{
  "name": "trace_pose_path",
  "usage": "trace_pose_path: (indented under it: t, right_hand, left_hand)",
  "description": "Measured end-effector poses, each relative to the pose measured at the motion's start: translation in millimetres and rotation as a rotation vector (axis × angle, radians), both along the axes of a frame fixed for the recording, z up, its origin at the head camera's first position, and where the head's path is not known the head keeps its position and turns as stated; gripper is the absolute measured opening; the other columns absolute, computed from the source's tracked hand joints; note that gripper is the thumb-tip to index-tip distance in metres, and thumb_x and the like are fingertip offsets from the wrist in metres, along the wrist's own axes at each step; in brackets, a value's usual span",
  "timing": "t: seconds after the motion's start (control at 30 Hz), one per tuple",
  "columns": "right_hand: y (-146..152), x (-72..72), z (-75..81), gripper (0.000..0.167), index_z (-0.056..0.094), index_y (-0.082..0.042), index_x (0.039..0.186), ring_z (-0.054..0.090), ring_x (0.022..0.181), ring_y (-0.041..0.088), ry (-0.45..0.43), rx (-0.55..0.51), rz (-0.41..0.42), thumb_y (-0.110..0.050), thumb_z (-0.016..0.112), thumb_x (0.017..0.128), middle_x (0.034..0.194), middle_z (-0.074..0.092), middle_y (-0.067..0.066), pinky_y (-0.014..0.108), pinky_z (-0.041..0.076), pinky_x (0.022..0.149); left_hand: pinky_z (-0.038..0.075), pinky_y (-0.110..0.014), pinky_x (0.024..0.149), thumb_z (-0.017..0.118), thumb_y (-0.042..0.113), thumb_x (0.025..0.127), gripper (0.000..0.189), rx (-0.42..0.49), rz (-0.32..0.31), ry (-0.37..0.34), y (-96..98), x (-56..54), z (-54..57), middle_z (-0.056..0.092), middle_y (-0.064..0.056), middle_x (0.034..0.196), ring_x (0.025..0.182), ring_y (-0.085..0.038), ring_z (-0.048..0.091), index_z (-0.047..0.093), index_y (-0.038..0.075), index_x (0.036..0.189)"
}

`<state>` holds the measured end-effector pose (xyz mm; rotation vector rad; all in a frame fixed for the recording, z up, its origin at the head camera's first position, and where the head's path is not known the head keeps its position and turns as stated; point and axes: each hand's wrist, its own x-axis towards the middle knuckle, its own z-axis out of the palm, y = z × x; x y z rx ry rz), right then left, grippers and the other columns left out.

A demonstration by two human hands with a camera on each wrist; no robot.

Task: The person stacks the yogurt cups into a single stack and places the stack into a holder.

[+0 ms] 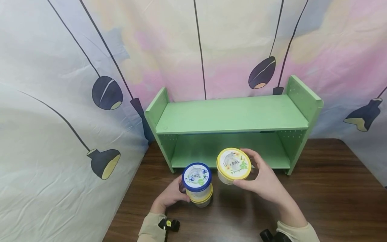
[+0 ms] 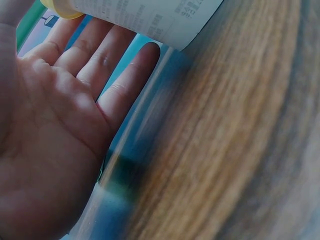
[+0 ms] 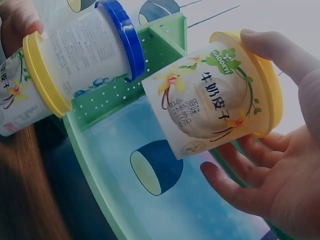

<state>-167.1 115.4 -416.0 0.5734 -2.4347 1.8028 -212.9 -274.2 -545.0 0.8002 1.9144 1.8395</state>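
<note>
Head view shows the right hand (image 1: 266,181) holding a round white tub with a yellow plastic lid (image 1: 233,165) up in front of a light green shelf with two levels (image 1: 232,114). Its thumb and fingers sit on different sides, so the grip is as wide as the tub. Over the brown wood-look table (image 1: 338,188), the left hand (image 1: 170,194) has its thumb and fingers round a second white tub with a yellow lid (image 1: 202,199). On top of that one sits a round white tub with a blue plastic lid (image 1: 196,181).

The tubs are probably not very heavy. Their smooth sides may be slippery, and a hard squeeze could dent them. Just under the stiff lid looks like a good place to hold; pulling on the lid alone might pop it off.

From above, the lid tops show. The right wrist view shows the side instead, with flowers (image 3: 172,82) and big dark writing (image 3: 214,95). The left wrist view shows the left palm and small grey print (image 2: 142,15). I cannot tell if the stack touches the table.
</note>
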Motion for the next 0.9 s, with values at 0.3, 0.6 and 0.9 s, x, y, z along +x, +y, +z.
trace_pose_path:
  t: [0.3,0.6,0.9]
  right_hand:
    - [-9,-0.7,6.5,0.094,0.043,-0.02,0.159,0.057,0.131,0.027,0.031,-0.099,0.041,-0.015,0.096,0.081,0.148,0.058,0.003,0.032,0.053,0.101]
    - [-18,-0.4,15.8,0.092,0.046,-0.022,0.157,0.057,0.13,0.023,0.043,-0.147,0.071,-0.011,0.095,0.08,0.146,0.06,0.0,0.035,0.051,0.105]
    - [-39,-0.1,18.2,0.09,0.048,-0.024,0.157,0.058,0.129,0.024,0.028,-0.178,0.098,-0.013,0.095,0.081,0.145,0.061,-0.002,0.044,0.05,0.107]
  left_hand:
    - [0.041,-0.04,0.12,0.094,0.026,0.085,0.098,-0.007,-0.003,-0.01,-0.3,1.4,3.3,0.05,-0.013,0.161,0.15,-0.029,0.047,0.037,0.014,0.164]
    - [0.04,-0.037,0.121,0.093,0.028,0.087,0.095,-0.015,0.001,0.013,0.7,-0.3,0.8,0.051,-0.013,0.16,0.149,-0.029,0.047,0.039,0.013,0.163]
    - [0.04,-0.039,0.121,0.092,0.029,0.088,0.093,-0.009,0.003,0.007,2.1,1.6,2.8,0.052,-0.013,0.159,0.148,-0.031,0.048,0.04,0.014,0.163]
